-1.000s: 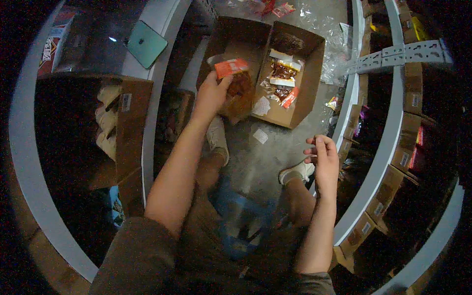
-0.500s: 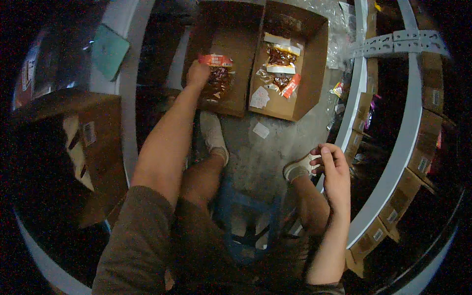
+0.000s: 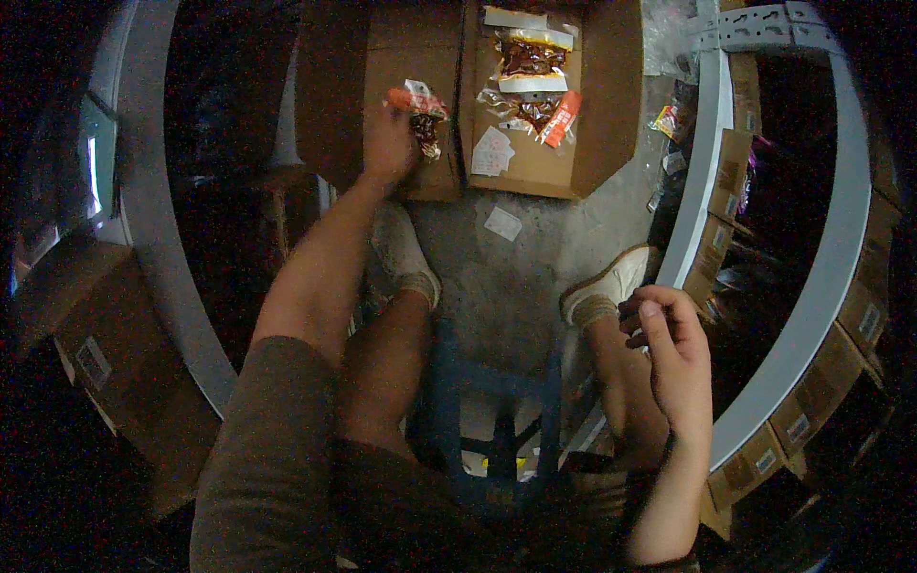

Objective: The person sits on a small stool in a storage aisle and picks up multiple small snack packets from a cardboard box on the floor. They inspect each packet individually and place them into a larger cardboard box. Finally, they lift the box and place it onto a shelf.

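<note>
My left hand [image 3: 390, 148] is closed on a clear food packet [image 3: 427, 128] with dark brown contents and an orange-red label, inside the left cardboard box [image 3: 435, 53]. Its fingertips are partly hidden by the packet. My right hand [image 3: 676, 344] hangs in the air over my right leg, fingers loosely curled and apart, with nothing visible in it. In the right cardboard box [image 3: 608, 81] lie several similar packets [image 3: 535, 59], one with an orange-red label strip [image 3: 562, 118]. White paper slips [image 3: 492, 151] rest near that box's near left corner.
A white slip [image 3: 502, 223] lies on the concrete floor. Below me stands a blue stool [image 3: 444, 411]. Metal shelving [image 3: 702, 162] with cardboard boxes [image 3: 798, 411] runs along the right. At left stand a pale post [image 3: 158, 181] and a large carton [image 3: 129, 353]. Clear plastic wrap [image 3: 666, 38] lies beyond.
My left hand has tilted the packet, which now looks bunched and shows a white patch by its label. The view has shifted, with the boxes higher in it. My right hand stays loosely curled.
</note>
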The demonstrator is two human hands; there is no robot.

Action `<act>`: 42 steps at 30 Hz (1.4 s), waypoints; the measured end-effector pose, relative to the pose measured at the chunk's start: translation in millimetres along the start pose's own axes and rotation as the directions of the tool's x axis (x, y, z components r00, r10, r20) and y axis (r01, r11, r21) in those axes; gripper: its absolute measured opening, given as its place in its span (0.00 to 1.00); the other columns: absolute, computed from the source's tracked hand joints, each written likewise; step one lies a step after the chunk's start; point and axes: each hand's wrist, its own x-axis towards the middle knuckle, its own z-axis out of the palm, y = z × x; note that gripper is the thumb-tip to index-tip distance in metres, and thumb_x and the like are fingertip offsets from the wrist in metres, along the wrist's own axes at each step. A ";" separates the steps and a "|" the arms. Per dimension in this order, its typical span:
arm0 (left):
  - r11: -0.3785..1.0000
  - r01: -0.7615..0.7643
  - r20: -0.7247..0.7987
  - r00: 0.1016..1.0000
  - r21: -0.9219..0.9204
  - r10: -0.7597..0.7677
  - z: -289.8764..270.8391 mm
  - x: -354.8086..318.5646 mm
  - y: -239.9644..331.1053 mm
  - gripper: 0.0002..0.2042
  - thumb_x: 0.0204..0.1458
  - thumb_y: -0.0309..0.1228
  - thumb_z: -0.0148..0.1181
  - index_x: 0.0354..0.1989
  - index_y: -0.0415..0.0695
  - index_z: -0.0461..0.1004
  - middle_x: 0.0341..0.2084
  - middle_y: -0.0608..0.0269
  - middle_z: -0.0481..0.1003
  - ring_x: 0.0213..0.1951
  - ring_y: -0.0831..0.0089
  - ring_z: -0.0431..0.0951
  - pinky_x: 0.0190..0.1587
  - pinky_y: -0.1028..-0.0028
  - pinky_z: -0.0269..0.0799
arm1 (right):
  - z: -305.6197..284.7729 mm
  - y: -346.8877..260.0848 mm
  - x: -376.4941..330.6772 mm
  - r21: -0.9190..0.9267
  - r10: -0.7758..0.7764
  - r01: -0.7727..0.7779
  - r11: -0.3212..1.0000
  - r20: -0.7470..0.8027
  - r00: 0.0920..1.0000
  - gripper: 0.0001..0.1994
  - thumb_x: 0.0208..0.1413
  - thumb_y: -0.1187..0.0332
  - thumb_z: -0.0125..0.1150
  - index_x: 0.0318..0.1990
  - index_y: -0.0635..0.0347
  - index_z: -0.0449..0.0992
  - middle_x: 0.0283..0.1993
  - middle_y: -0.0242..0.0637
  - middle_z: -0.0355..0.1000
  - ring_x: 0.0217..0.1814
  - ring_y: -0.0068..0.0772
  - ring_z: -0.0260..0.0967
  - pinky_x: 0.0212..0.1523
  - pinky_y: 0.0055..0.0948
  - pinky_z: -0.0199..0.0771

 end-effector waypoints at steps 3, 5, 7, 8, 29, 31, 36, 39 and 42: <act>0.974 -0.148 0.290 0.952 0.171 0.093 -10.8 -30.1 25.4 0.34 0.63 0.47 0.53 0.75 0.60 0.49 0.75 0.51 0.45 0.73 0.40 0.47 0.63 0.42 0.63 | 1.2 -5.2 -2.1 0.005 0.032 -0.032 0.999 -0.010 0.999 0.11 0.67 0.66 0.58 0.51 0.61 0.74 0.42 0.31 0.74 0.45 0.22 0.68 0.50 0.23 0.69; 0.969 -0.044 0.200 0.980 0.242 -0.006 13.8 -43.2 -0.9 0.35 0.62 0.59 0.47 0.76 0.70 0.45 0.78 0.58 0.35 0.76 0.42 0.36 0.64 0.32 0.58 | 0.5 -7.0 -2.9 -0.068 -0.038 0.039 0.997 0.018 0.999 0.11 0.66 0.66 0.59 0.51 0.61 0.74 0.40 0.32 0.74 0.44 0.24 0.69 0.49 0.23 0.70; 0.983 0.023 0.297 0.952 0.182 -0.077 8.3 -40.6 16.0 0.36 0.62 0.59 0.48 0.76 0.70 0.45 0.78 0.59 0.35 0.75 0.40 0.36 0.64 0.33 0.58 | 0.7 -7.3 -1.3 -0.077 0.009 -0.009 0.997 0.002 1.000 0.12 0.66 0.65 0.59 0.51 0.61 0.74 0.40 0.33 0.74 0.44 0.23 0.69 0.49 0.23 0.70; 0.986 0.051 0.346 0.932 0.160 -0.105 1.6 -38.5 26.9 0.36 0.61 0.59 0.48 0.76 0.70 0.44 0.78 0.59 0.34 0.75 0.40 0.37 0.64 0.34 0.59 | -1.5 -6.1 -1.4 -0.074 0.033 -0.034 0.997 -0.009 0.999 0.12 0.66 0.65 0.60 0.52 0.61 0.73 0.40 0.33 0.74 0.44 0.23 0.69 0.48 0.23 0.70; 0.968 -0.205 0.109 0.976 0.142 0.190 -29.4 24.4 213.0 0.18 0.60 0.39 0.51 0.53 0.45 0.79 0.76 0.46 0.42 0.76 0.44 0.38 0.70 0.37 0.45 | -25.4 -5.3 -7.1 -0.147 -0.090 0.091 0.985 0.015 0.996 0.17 0.66 0.60 0.59 0.54 0.62 0.74 0.47 0.49 0.78 0.45 0.48 0.78 0.49 0.40 0.78; 0.966 -0.173 0.038 0.985 0.189 0.169 -4.2 36.6 182.8 0.20 0.61 0.38 0.50 0.57 0.43 0.75 0.75 0.50 0.45 0.76 0.49 0.41 0.69 0.37 0.46 | -23.7 -4.0 -7.1 -0.143 -0.098 0.102 0.984 0.038 0.994 0.17 0.66 0.59 0.59 0.54 0.62 0.74 0.47 0.50 0.77 0.45 0.48 0.78 0.48 0.40 0.78; 0.927 -0.303 -0.096 0.939 0.221 0.330 -66.8 33.8 192.2 0.17 0.61 0.29 0.45 0.55 0.39 0.73 0.61 0.56 0.67 0.64 0.56 0.65 0.64 0.47 0.61 | -29.3 -9.1 -13.5 -0.068 -0.105 0.105 0.992 0.009 0.994 0.18 0.66 0.58 0.59 0.54 0.64 0.74 0.47 0.49 0.77 0.45 0.46 0.78 0.47 0.38 0.78; 0.935 -0.341 -0.205 0.926 -0.094 0.317 -141.6 11.2 197.3 0.13 0.59 0.26 0.47 0.47 0.37 0.75 0.50 0.52 0.74 0.56 0.53 0.72 0.60 0.54 0.66 | -31.2 -11.2 -5.8 -0.052 -0.188 0.186 0.981 -0.035 0.982 0.17 0.66 0.61 0.58 0.53 0.65 0.74 0.47 0.49 0.77 0.44 0.44 0.78 0.45 0.37 0.79; 0.796 -0.586 -0.476 0.748 -0.148 0.463 -236.0 -56.8 210.0 0.09 0.55 0.21 0.54 0.43 0.36 0.75 0.46 0.48 0.75 0.49 0.47 0.75 0.53 0.56 0.72 | -35.3 2.1 3.5 -0.041 -0.351 0.350 0.936 -0.215 0.912 0.15 0.65 0.63 0.59 0.52 0.65 0.74 0.49 0.51 0.76 0.44 0.45 0.78 0.44 0.37 0.79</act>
